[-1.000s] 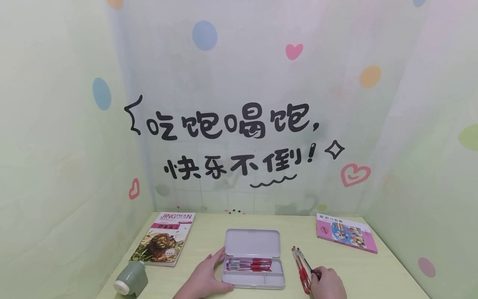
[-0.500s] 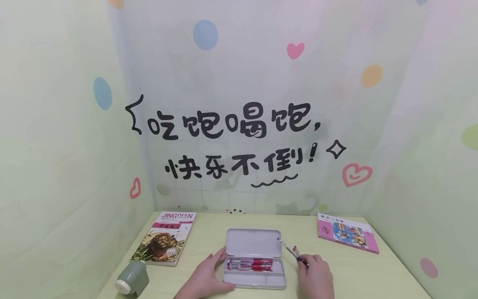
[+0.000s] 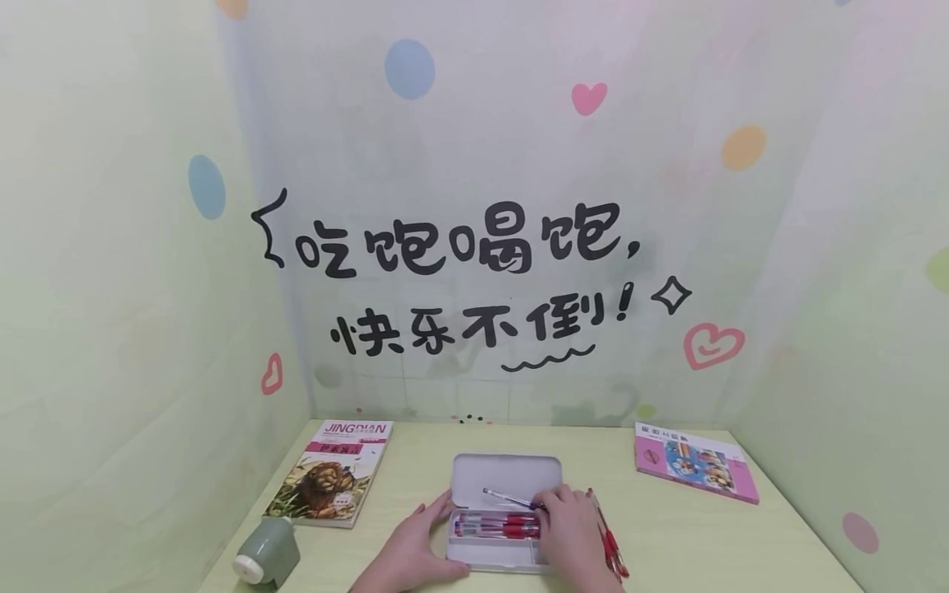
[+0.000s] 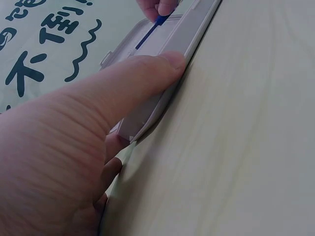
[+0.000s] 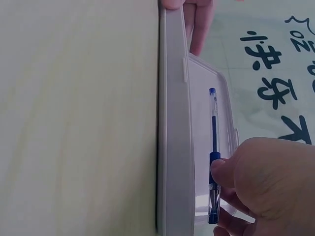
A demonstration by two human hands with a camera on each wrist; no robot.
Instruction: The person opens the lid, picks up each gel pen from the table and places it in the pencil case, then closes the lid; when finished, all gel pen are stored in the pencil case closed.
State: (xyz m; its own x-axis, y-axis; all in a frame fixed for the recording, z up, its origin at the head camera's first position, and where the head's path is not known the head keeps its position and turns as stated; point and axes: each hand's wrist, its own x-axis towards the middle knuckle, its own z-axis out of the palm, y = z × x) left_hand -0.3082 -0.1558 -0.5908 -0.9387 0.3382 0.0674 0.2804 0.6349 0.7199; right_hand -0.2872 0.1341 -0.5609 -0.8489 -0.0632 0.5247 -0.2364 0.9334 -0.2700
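An open pale pencil case [image 3: 504, 472] stands on the table with its lid raised. Inside its rear compartment lie several clear pens [image 3: 493, 525] with red grips. My left hand [image 3: 417, 550] holds the case by its left end, thumb on the front edge and other fingers round the side. Over the case, my right hand [image 3: 569, 531] pinches a blue gel pen [image 5: 214, 147] by its dark blue grip. The pen points left, in front of the lid. Just right of that hand lie loose red pens [image 3: 614, 553], partly hidden by it.
A book with a lion cover [image 3: 329, 478] lies at the back left. In front of it stands a grey-green pencil sharpener [image 3: 270, 550]. At the back right is a pink book [image 3: 697, 465]. A wall with black lettering [image 3: 489, 321] rises behind the table.
My right hand has lifted the blue pen from beside the red pens and carried it left over the pencil case. The left hand keeps its place on the case.
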